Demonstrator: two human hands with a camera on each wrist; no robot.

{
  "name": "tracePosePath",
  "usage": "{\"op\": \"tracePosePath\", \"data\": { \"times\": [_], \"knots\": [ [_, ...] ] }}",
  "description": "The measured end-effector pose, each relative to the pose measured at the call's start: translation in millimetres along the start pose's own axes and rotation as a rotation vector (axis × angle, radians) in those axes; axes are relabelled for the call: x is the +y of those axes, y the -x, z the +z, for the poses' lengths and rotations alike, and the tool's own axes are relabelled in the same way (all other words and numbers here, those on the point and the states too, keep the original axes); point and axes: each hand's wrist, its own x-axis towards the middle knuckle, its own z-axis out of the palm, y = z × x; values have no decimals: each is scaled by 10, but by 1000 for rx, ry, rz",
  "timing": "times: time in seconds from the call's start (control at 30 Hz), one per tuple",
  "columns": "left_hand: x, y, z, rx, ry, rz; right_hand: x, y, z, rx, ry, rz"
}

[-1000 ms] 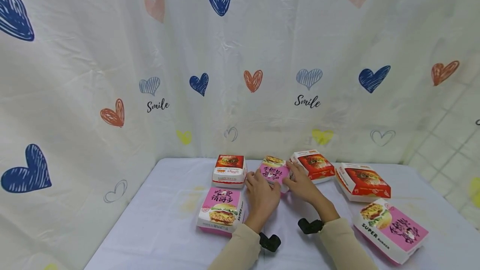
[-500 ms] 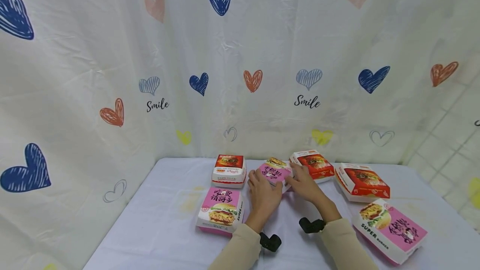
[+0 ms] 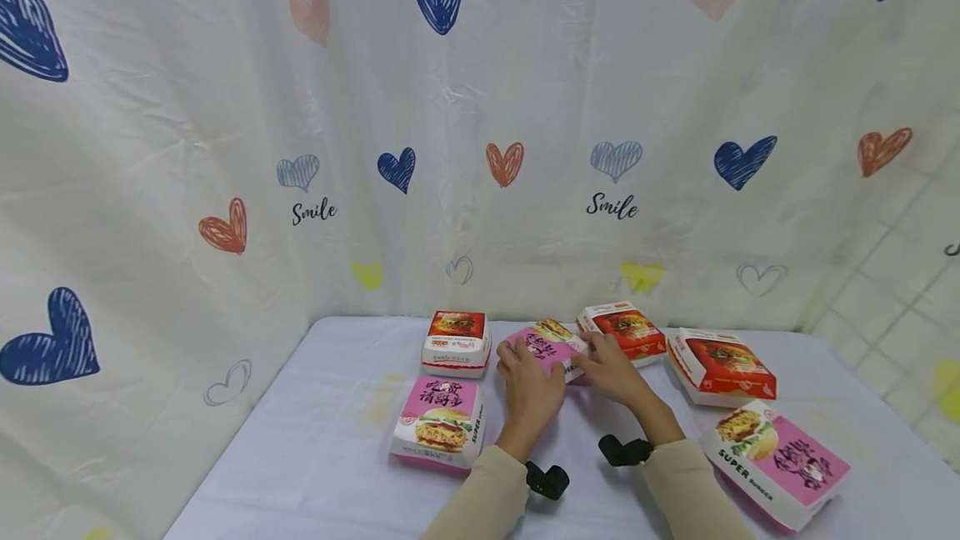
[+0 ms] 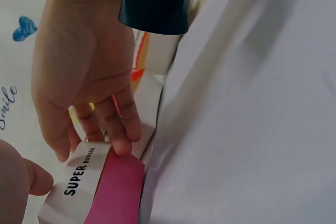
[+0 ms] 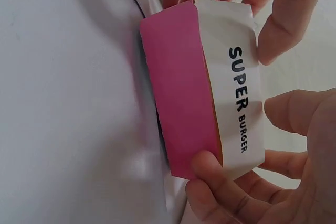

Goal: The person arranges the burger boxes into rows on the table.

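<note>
Both hands hold a pink and white burger box (image 3: 542,347) between them on the table. My left hand (image 3: 534,394) is at its left side, fingers bent over the edge. From the right, my right hand (image 3: 617,375) grips the opposite side with thumb and fingers. In the right wrist view the box's "SUPER BURGER" side (image 5: 236,93) faces the camera, its pink lower part resting on the cloth. Some fingertips of both hands are hidden behind the box. A red and white burger box (image 3: 622,327) stands just beyond my right fingers.
Left of my hands are a red-topped box (image 3: 456,342) and, nearer, a pink burger box (image 3: 441,422). On the right lie another red box (image 3: 722,365) and a larger-looking pink one (image 3: 780,465). A heart-patterned curtain (image 3: 540,90) hangs behind the white tablecloth (image 3: 330,440).
The held box has turned clockwise, its burger picture now pointing more to the right. My hands have shifted slightly with it and kept their grip; the other boxes look still.
</note>
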Motion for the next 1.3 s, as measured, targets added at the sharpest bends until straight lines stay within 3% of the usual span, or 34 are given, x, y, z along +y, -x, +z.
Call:
{"op": "tracePosePath", "data": {
  "times": [0.27, 0.57, 0.93, 1.3],
  "knots": [
    [-30, -50, 25, 5, 44, -9, 15, 30, -15, 16, 4, -2],
    [-78, -67, -1, -15, 108, 41, 29, 43, -75, 35, 22, -92],
    [-65, -55, 6, -34, 135, 23, 35, 12, -104, -13, 42, -19],
    [-103, -93, 5, 10, 110, 48, 29, 22, -86, 0, 41, -48]
  ]
}}
